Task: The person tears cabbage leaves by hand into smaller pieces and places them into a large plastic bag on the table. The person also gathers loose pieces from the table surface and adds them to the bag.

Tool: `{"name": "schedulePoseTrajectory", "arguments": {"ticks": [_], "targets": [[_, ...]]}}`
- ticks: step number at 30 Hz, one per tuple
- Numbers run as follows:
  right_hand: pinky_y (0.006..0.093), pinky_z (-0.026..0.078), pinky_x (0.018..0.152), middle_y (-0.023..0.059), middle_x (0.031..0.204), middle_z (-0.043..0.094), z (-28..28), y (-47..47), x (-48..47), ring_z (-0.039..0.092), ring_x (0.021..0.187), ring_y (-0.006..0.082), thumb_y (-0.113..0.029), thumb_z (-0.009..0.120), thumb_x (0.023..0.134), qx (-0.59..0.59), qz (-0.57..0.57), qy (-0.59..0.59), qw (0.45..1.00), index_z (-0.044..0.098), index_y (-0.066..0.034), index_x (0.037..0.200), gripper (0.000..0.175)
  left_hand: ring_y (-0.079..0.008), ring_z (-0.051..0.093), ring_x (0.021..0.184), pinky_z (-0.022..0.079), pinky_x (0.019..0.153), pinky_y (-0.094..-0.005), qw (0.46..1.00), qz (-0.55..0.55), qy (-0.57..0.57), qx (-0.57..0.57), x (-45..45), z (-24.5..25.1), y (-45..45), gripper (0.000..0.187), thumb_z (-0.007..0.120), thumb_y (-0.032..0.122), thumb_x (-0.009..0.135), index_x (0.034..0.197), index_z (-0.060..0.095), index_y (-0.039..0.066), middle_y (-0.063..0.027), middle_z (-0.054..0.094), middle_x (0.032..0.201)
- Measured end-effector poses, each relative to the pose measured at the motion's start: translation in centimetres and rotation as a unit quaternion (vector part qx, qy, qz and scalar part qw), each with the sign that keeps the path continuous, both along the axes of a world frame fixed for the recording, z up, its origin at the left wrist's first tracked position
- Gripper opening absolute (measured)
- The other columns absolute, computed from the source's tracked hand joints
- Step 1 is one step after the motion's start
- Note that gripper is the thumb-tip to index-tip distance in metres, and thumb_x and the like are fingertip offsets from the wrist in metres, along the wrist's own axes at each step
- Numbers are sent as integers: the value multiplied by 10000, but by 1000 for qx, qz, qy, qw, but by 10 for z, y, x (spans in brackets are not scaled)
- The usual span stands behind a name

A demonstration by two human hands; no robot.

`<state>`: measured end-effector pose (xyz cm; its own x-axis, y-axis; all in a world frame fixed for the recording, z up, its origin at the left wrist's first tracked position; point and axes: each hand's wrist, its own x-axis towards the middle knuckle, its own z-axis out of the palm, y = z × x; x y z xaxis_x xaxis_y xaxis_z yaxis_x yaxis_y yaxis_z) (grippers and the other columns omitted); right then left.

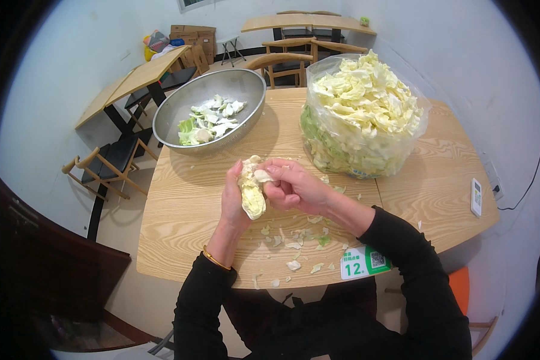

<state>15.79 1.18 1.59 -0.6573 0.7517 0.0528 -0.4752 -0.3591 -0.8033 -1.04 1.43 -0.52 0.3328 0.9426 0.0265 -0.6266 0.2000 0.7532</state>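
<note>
My left hand (234, 202) grips a pale yellow cabbage core (253, 200) that stands tilted above the wooden table (184, 225). Against its right side, my right hand (292, 186) pinches a small whitish cabbage piece (263, 176) between thumb and fingers; whether that piece is still attached I cannot tell. Beyond my left hand sits a metal mesh colander (247, 123) with torn leaf pieces (211, 119) in it. A clear plastic bag (317, 148), heaped with torn cabbage leaves (369, 96), stands on the table past my right hand.
Cabbage scraps (293, 265) lie scattered near the table's front edge. A green and white card (364, 263) with a printed code is under my right forearm. At the right edge lies a white device or stand (476, 197). Wooden chairs (112, 164) and other tables (135, 85) stand beyond.
</note>
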Motion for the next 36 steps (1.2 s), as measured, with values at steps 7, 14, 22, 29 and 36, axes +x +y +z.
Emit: {"name": "schedulePoseTrajectory", "arguments": {"ticks": [7, 14, 22, 29, 36], "targets": [[208, 363, 472, 54, 739, 546, -7, -2, -10, 446, 509, 102, -213, 388, 1023, 33, -100, 19, 994, 462, -24, 1193, 264, -159, 640, 801, 524, 683, -272, 992, 108, 45, 55, 7, -8, 7, 417, 359, 413, 991, 1113, 544, 59, -71, 639, 935], [213, 417, 523, 41, 833, 575, 2, 7, 0, 532, 637, 88, -224, 551, 969, 2, -234, -93, 968, 463, -33, 1151, 278, -146, 616, 764, 523, 682, -293, 981, 159, 85, 72, -2, -21, 14, 326, 418, 356, 988, 1075, 539, 66, -72, 620, 905], [213, 471, 613, 23, 878, 584, -11, 1, -26, 541, 693, 50, -194, 720, 862, 272, -234, -315, 879, 450, 10, 1248, 513, -181, 629, 803, 530, 716, -310, 943, 234, 207, 113, -3, -49, 27, 381, 391, 365, 1004, 1059, 552, 24, -88, 620, 925], [361, 475, 613, 197, 793, 642, -24, -2, -25, 633, 685, 260, -155, 587, 941, 403, -280, -330, 806, 487, 45, 1145, 302, -147, 517, 1018, 406, 917, -300, 979, 155, 124, 43, -6, -55, 24, 377, 378, 319, 1019, 1129, 553, 3, -72, 547, 1086], [281, 435, 532, 64, 705, 582, -26, 3, -26, 557, 581, 128, -108, 498, 979, 280, -269, -268, 882, 516, -2, 1162, 212, -161, 627, 752, 523, 648, -291, 983, 167, 71, 6, 7, -29, 14, 403, 362, 398, 1010, 977, 570, 56, -59, 619, 846]]}}
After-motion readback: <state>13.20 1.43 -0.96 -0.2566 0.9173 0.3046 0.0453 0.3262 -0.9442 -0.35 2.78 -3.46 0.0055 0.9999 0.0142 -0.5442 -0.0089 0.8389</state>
